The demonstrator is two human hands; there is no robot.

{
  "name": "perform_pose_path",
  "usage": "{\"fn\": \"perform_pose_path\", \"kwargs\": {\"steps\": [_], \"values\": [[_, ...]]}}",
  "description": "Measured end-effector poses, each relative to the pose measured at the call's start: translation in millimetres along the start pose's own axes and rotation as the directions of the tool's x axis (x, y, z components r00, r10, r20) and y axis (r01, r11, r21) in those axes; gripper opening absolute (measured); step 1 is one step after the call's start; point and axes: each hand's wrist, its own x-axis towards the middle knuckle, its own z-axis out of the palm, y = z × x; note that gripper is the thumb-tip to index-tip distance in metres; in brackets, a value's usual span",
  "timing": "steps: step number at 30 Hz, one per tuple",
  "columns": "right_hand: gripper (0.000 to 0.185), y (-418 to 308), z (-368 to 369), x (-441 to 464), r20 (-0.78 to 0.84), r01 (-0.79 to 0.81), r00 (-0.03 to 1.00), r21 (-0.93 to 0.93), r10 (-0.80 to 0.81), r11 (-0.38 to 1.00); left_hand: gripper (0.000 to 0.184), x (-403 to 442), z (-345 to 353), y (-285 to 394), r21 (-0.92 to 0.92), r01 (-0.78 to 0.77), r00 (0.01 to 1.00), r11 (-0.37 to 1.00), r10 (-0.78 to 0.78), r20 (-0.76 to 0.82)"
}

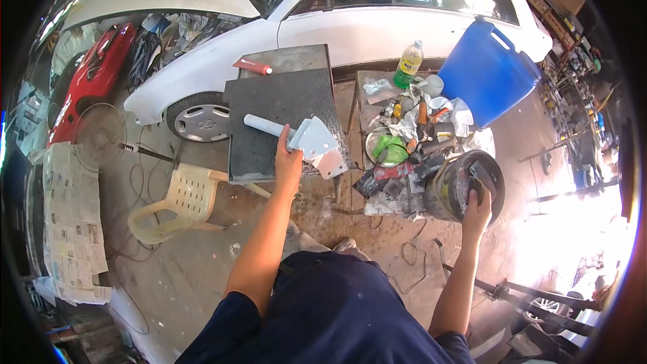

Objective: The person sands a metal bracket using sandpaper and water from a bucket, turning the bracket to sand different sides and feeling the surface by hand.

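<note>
by the table's right edge (325, 98) my left hand (288, 154) grips a probably stiff bracket (317, 140), tube (263, 124) handiest imo, right hand (478, 208) i can't tell

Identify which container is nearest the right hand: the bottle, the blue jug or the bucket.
The dark bucket: the right hand is at its mouth, while the blue jug and the bottle sit farther away.

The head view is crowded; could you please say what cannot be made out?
Head view: inside of the bucket, obscured by shadow and the right hand.
Head view: gripped stretch of the white part, covered by the left hand.
Head view: fine print on the bottle, too small.
Head view: white car, cut by the top edge.
</note>
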Motion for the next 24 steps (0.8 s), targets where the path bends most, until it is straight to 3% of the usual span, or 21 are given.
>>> {"fn": "perform_pose_path", "kwargs": {"steps": [1, 5, 8, 10, 11, 14, 18, 21, 24], "values": [[0.033, -0.2, 6.5, 0.1, 0.027, 0.084, 0.996, -0.051, -0.083, 0.995, 0.071, -1.7, -0.1, 3.8, 0.007, 0.023, 1.000, 1.000, -0.023, 0.011], [0.025, -9.3, 36.1, -12.1, 0.260, -0.079, 0.965, 0.123, 0.045, 0.989, 0.071, -3.2, -6.0, 7.4, 0.035, 0.032, 0.999, 0.999, -0.032, 0.021], [0.018, -20.7, 62.7, -30.9, 0.342, -0.161, 0.936, 0.216, 0.079, 0.963, 0.068, 18.4, -48.9, -32.3, 0.443, -0.124, 0.992, 0.888, 0.097, 0.084], [0.018, -31.7, 72.4, -45.6, 0.374, -0.188, 0.921, 0.188, 0.107, 0.964, 0.065, -2.4, -40.6, -1.6, 0.581, -0.169, 0.982, 0.796, 0.183, 0.034], [0.020, -9.7, 84.4, -50.8, 0.370, -0.119, 0.927, 0.124, 0.065, 0.985, 0.064, -10.1, -35.2, 9.9, 0.646, -0.192, 0.973, 0.739, 0.230, 0.025], [0.020, -21.2, 84.7, -70.1, 0.443, -0.152, 0.891, 0.092, 0.096, 0.984, 0.062, 2.0, -48.1, 5.3, 0.843, -0.469, 0.827, 0.263, 0.466, 0.315], [0.017, -15.4, 88.1, -83.7, 0.453, -0.212, 0.882, 0.129, 0.132, 0.969, 0.049, 22.7, -44.3, 1.0, 0.732, -0.587, 0.796, 0.347, 0.414, 0.442], [0.016, -5.7, 92.1, -91.3, 0.468, -0.303, 0.866, 0.210, 0.176, 0.930, 0.043, 24.8, -31.7, 2.6, 0.702, -0.525, 0.845, 0.482, 0.394, 0.361], [0.018, -8.2, 84.1, -94.7, 0.495, -0.261, 0.852, 0.121, 0.170, 0.958, 0.039, 26.4, -25.6, 9.3, 0.600, -0.496, 0.868, 0.627, 0.381, 0.319]]}}
